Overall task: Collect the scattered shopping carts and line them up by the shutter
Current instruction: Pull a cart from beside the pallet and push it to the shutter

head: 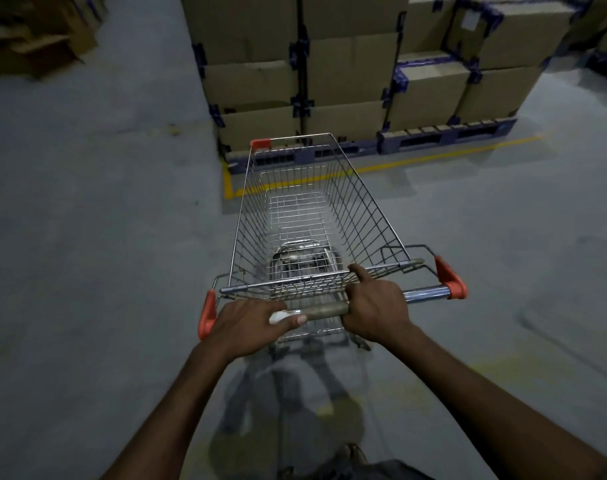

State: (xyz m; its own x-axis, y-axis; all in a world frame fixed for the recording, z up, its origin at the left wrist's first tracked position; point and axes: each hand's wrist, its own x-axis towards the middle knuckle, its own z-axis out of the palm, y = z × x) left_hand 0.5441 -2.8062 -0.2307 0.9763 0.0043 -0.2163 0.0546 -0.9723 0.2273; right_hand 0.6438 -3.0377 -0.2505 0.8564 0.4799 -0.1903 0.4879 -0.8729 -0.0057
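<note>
Head cam: both hands grip wire shopping cart (309,216) w/ orange corners.

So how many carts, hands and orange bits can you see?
Shopping cart: 1
Hands gripping its handle: 2 (left hand, right hand)
Orange plastic pieces on the cart: 3 (front corner, left handle end, right handle end)
Total: 6

Taped cardboard boxes (347,64) stand stacked on dark pallets (447,135) on a grey floor (87,237). A yellow line (433,155) runs along the floor just before the pallets. Loose cardboard (35,46) lies at the far left.
</note>
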